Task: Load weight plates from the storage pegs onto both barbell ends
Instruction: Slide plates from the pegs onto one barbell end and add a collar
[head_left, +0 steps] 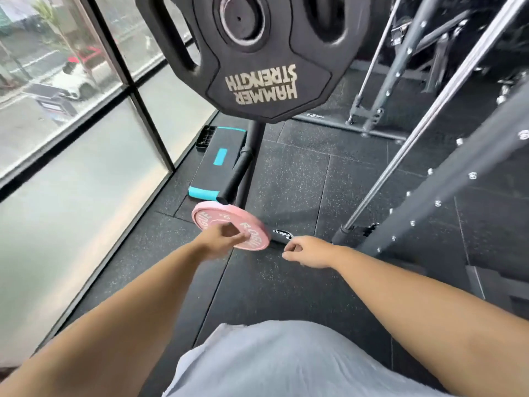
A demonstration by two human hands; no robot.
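Observation:
A small pink weight plate (226, 220) hangs low above the floor, tilted nearly flat. My left hand (219, 242) grips it at its near edge, the thumb across the plate's face by the centre hole. Just right of it, my right hand (307, 252) has loosely curled fingers and holds nothing. A big black Hammer Strength plate (257, 55) sits on a sleeve or peg at the top of the view, its lettering upside down. A black peg or post (239, 174) slants down from it, ending just behind the pink plate.
A black and teal step platform (219, 164) lies on the rubber floor by the glass wall at left. A dark rack upright (446, 193) and a chrome guide rod (429, 118) stand on the right. Another frame stands at the back right.

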